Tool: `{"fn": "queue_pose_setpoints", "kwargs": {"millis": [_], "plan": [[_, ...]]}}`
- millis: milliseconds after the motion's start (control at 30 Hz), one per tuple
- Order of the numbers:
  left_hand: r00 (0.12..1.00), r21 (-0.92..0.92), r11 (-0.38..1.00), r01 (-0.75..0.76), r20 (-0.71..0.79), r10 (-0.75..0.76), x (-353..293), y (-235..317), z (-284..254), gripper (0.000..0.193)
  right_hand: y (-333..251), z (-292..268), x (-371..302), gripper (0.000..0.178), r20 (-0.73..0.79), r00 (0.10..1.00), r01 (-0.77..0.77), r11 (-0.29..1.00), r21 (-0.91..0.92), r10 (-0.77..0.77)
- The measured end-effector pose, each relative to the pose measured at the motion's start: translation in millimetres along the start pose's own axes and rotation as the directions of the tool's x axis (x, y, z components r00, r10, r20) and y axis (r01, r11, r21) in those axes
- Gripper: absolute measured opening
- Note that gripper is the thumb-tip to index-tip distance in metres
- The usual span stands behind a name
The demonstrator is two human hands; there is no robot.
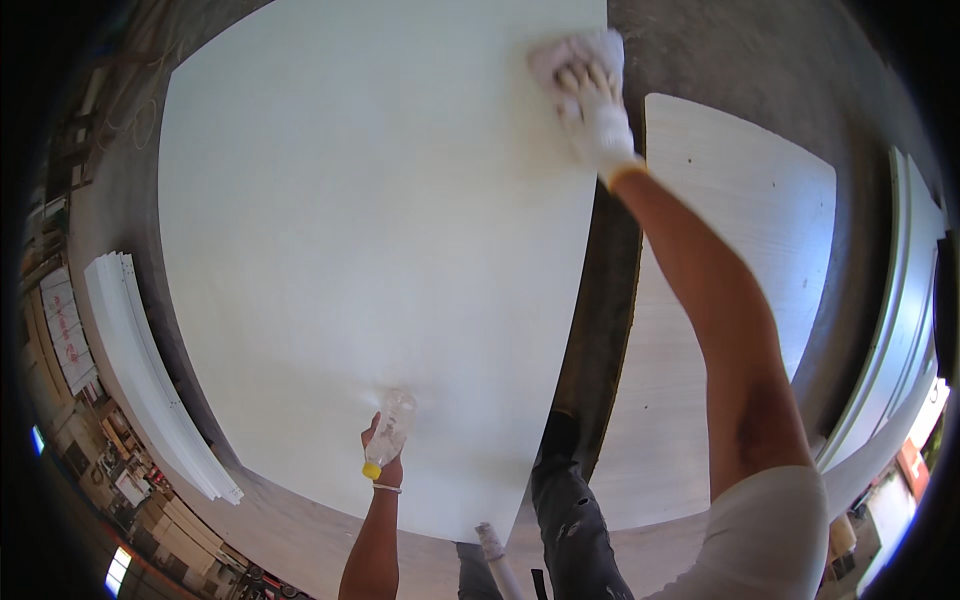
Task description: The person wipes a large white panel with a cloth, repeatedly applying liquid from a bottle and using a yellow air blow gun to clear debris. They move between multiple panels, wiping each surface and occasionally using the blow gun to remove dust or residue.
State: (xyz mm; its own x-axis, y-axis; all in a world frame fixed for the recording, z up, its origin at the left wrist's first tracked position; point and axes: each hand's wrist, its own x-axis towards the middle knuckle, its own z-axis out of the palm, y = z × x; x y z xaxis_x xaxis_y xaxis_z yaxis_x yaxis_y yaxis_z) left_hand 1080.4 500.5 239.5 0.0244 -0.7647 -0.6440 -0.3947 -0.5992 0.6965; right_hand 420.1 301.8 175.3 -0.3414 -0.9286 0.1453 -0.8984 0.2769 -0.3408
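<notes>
My left hand (pixel 391 471) is closed round a clear plastic bottle (pixel 395 420) with a yellow cap, held over the near part of a large white board (pixel 370 220). The capped end tilts back toward my wrist. Far out at the board's right edge, my right hand (pixel 597 108) wears a white glove. Its fingers press a pale, pinkish cloth (pixel 560 55) onto the surface, and one part of the cloth reaches to the edge. Slight blur shows round the cloth and glove.
A smaller pale wood-grain panel (pixel 740 200) lies right of the board, across a dark gap. Stacked white strips (pixel 160 380) lie at left, long pale panels (pixel 895 310) at right. By my leg (pixel 575 520) stands a pale roll or tube (pixel 497 560). Clutter lines the lower left.
</notes>
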Motion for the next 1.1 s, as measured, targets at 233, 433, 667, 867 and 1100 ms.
{"fn": "queue_pose_setpoints", "kwargs": {"millis": [233,433,667,867,1100], "plan": [[1.0,0.191,0.982,-0.003,0.0,0.003,2,-6,-4,0.042,38,35,-13,0.047,-0.06,0.991,0.127,0.989,0.077,-0.123],[0.998,0.211,0.977,-0.017,-0.054,0.029,4,-7,-1,0.05,119,68,156,0.048,-0.103,0.995,-0.01,0.982,-0.189,-0.01],[0.979,0.185,0.966,-0.181,-0.055,0.194,3,-20,-1,0.055,36,45,4,0.052,-0.202,0.975,-0.048,0.976,0.212,0.092],[0.998,-0.021,0.998,-0.057,0.028,0.058,6,-19,-2,0.038,-133,-24,-313,0.055,0.466,0.874,0.028,0.971,0.235,-0.138],[0.997,-0.282,0.957,0.066,-0.012,-0.072,10,-17,-2,0.039,-42,15,-156,0.064,0.255,0.965,0.043,0.998,0.053,-0.056]]}}
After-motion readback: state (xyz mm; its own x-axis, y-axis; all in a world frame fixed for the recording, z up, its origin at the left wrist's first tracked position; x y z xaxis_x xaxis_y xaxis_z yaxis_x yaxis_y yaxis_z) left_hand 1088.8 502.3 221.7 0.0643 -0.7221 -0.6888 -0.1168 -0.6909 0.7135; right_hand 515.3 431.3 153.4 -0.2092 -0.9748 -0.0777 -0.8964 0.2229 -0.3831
